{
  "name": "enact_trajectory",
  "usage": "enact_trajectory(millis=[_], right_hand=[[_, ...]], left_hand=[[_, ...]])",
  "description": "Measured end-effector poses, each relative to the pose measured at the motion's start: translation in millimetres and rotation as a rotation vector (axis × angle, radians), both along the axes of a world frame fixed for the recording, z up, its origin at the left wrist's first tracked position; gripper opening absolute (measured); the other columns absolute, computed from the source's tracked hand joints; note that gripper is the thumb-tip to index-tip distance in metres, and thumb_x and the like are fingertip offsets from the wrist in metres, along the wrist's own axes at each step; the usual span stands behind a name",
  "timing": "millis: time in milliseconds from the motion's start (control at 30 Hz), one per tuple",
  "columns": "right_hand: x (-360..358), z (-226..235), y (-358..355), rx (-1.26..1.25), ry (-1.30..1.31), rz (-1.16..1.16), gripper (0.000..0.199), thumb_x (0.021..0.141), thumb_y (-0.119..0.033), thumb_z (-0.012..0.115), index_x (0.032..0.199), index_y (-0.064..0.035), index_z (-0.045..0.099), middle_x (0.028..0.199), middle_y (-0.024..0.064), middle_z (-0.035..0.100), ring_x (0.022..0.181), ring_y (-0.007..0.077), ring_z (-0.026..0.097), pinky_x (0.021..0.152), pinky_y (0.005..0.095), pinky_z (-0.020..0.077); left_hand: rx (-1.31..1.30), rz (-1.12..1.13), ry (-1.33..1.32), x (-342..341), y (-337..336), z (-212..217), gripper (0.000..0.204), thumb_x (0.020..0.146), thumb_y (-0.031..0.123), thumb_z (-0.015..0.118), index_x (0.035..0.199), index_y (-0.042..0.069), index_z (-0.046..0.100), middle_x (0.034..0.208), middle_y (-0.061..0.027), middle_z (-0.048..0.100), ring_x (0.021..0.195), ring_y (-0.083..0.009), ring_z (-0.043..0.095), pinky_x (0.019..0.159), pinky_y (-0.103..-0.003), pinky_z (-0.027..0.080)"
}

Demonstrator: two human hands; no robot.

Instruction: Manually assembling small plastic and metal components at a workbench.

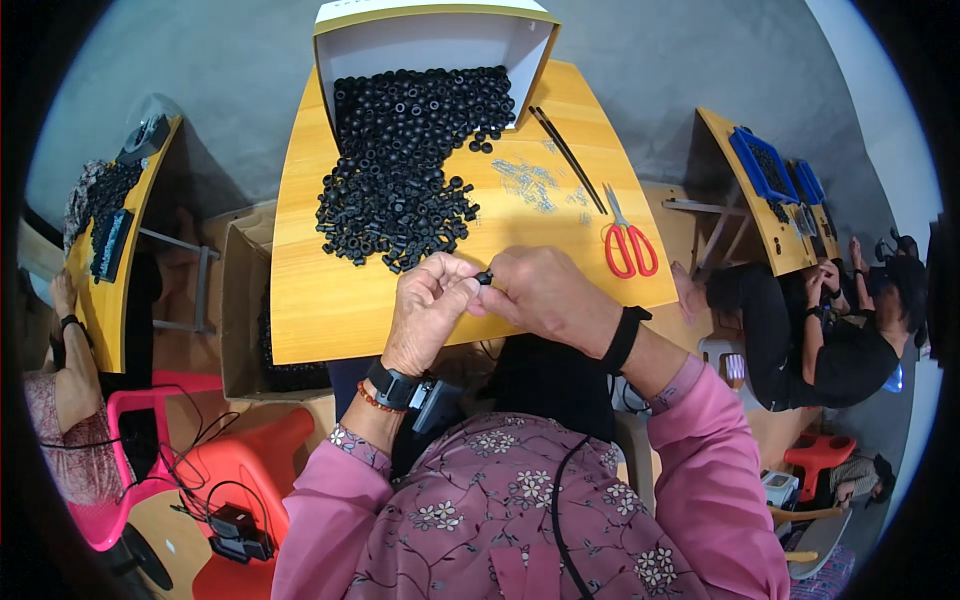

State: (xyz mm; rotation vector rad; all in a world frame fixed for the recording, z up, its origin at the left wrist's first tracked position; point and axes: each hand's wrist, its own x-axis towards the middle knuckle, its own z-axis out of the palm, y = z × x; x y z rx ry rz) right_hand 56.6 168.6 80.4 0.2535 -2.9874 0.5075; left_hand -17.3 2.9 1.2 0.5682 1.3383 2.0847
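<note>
Over the near edge of the yellow wooden table [330, 320], my two hands meet with fingertips together. My left hand [432, 305] pinches a small black round part [484, 278] between thumb and forefinger. My right hand [550, 295] closes on the same part from the other side; its fingertips are partly hidden. Just beyond my hands lies a heap of small black parts [400, 210], which spills out of a tipped open white box [430, 50]. Small silvery pins [525, 185] are scattered to the right of the heap.
Red-handled scissors [630, 245] and two thin black sticks [570, 160] lie on the table's right. A cardboard carton [245, 310] stands on the floor at left, near a red stool [245, 480]. Other people sit at tables [745, 190] on both sides.
</note>
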Motion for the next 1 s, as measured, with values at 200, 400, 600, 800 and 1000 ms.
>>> enact_trajectory(millis=[200, 400, 600, 800, 1000], right_hand=[[-5, 3, -1, -0.056, -0.048, -0.013, 0.037, 0.083, -0.033, 0.073, 0.076, 0.003, 0.064, 0.074, 0.0224, 0.065, 0.072, 0.0401, 0.067, 0.065, 0.048, 0.0528], [-3, -5, 9, -0.287, -0.003, 0.047, 0.03, 0.085, -0.026, 0.073, 0.082, 0.0033, 0.065, 0.075, 0.02, 0.065, 0.064, 0.0332, 0.066, 0.063, 0.0425, 0.0527], [4, -4, 3, -0.891, -0.228, -0.172, 0.024, 0.098, -0.011, 0.064, 0.115, 0.0042, 0.067, 0.086, 0.0013, 0.07, 0.065, 0.0046, 0.062, 0.056, 0.0211, 0.0506], [-1, -8, 7, -1.016, -0.241, -0.191, 0.017, 0.098, -0.011, 0.062, 0.104, 0.0032, 0.07, 0.085, 0.0036, 0.071, 0.064, 0.0065, 0.062, 0.058, 0.0214, 0.0524], [-1, -9, 7, -1.041, -0.278, -0.218, 0.016, 0.097, -0.012, 0.063, 0.103, 0.0024, 0.069, 0.085, 0.0044, 0.071, 0.064, 0.007, 0.063, 0.058, 0.0215, 0.0531]], left_hand=[[-0.005, -0.037, -0.003, -3, -2, -3, 0.011, 0.098, 0.01, 0.061, 0.102, -0.001, 0.06, 0.086, -0.0068, 0.067, 0.073, -0.0137, 0.065, 0.074, -0.03, 0.055], [0.071, -0.06, -0.084, -5, -1, -6, 0.015, 0.1, 0.014, 0.061, 0.105, 0.001, 0.058, 0.093, -0.0065, 0.066, 0.078, -0.0129, 0.063, 0.075, -0.03, 0.054], [0.06, -0.069, -0.112, -5, -2, -2, 0.014, 0.101, 0.014, 0.059, 0.107, 0.002, 0.056, 0.095, -0.0062, 0.065, 0.078, -0.0118, 0.061, 0.073, -0.029, 0.054], [0.047, -0.058, -0.11, -3, -2, -2, 0.015, 0.101, 0.012, 0.059, 0.111, 0.001, 0.057, 0.094, -0.0065, 0.066, 0.076, -0.0118, 0.063, 0.07, -0.028, 0.055], [0.07, -0.074, -0.089, -3, -3, -2, 0.017, 0.099, 0.01, 0.061, 0.111, 0.0, 0.059, 0.095, -0.0074, 0.067, 0.079, -0.0126, 0.065, 0.071, -0.029, 0.057]])
